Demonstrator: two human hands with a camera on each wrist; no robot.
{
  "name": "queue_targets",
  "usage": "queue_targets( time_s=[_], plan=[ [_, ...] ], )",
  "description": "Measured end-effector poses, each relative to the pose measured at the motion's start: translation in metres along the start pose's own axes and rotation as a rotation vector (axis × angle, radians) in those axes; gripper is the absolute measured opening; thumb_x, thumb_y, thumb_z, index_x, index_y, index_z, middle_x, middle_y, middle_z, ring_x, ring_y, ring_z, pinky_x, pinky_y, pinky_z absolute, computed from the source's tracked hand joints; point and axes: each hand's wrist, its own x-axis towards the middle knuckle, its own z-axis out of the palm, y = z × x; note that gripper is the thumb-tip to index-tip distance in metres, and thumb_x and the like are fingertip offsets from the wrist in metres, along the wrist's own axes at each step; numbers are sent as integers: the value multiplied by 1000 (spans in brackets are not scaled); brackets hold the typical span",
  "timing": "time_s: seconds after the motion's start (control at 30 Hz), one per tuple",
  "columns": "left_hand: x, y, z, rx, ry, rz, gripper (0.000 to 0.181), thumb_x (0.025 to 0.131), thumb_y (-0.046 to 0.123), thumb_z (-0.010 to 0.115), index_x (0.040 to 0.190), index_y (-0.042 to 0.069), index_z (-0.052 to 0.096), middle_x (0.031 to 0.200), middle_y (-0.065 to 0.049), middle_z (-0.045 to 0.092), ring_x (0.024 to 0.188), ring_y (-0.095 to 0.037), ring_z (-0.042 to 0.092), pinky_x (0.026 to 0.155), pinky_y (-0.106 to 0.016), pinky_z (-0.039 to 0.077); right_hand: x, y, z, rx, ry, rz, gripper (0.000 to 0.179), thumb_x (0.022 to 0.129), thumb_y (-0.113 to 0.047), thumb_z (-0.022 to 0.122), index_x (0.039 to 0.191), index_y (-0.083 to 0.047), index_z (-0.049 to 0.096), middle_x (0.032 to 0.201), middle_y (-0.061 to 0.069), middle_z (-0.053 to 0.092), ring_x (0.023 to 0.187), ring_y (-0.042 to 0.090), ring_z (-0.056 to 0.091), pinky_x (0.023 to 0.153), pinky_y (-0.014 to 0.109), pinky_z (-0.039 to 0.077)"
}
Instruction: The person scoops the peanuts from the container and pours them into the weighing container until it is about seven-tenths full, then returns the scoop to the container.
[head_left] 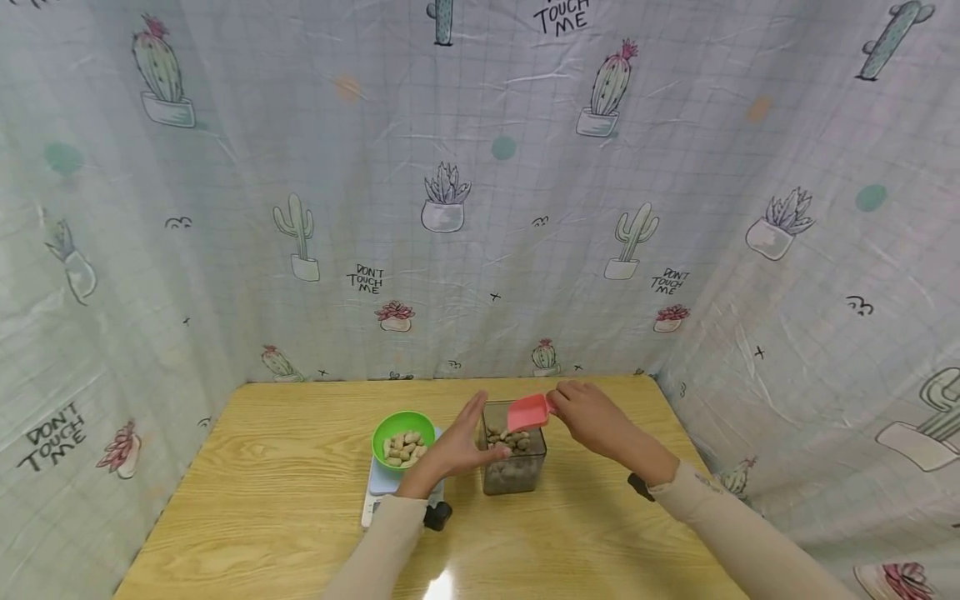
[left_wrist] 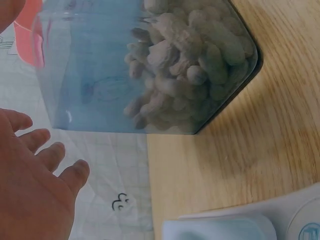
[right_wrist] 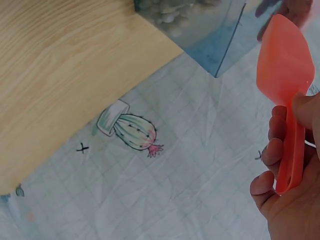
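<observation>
A red scoop is gripped by its handle in my right hand, its blade over the mouth of a clear, dark-tinted container. Peanuts in their shells fill the lower part of that container. My left hand is at the container's left side with its fingers spread; in the left wrist view those fingers stand apart from the wall. To the left, a green bowl holding more peanuts sits on a white kitchen scale, partly hidden by my left forearm.
The wooden table carries the container and the scale. Behind it and at both sides hangs a cactus-print curtain, close to the table's back edge. Dark wrist devices are strapped at my wrists.
</observation>
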Motion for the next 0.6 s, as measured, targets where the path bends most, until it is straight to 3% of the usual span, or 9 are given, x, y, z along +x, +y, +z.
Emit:
queue_targets(
  time_s=[0.23,0.43,0.6],
  plan=[
    [6,-2,5,0,-25,-14,117,76,70,69,159,29,-3,168,1,-1,152,-31,19,108,-51,42,11,-3,0,-105,-68,-73,15,93,-21,67,106,-13,64,97,1,64,91,20,62,77,38,50],
    [11,-8,10,5,-32,-40,122,75,70,71,160,24,-3,167,-6,0,147,-34,30,103,-49,46,24,-8,6,-213,-137,-147,23,92,-14,68,115,-13,64,103,2,63,97,20,61,78,37,48],
    [12,-6,13,-11,-53,-66,122,75,66,73,160,21,-3,167,-9,1,142,-38,38,103,-50,46,28,-10,12,-267,-161,-188,21,92,-17,70,112,-14,65,102,1,64,95,19,61,79,36,49]
  ],
)
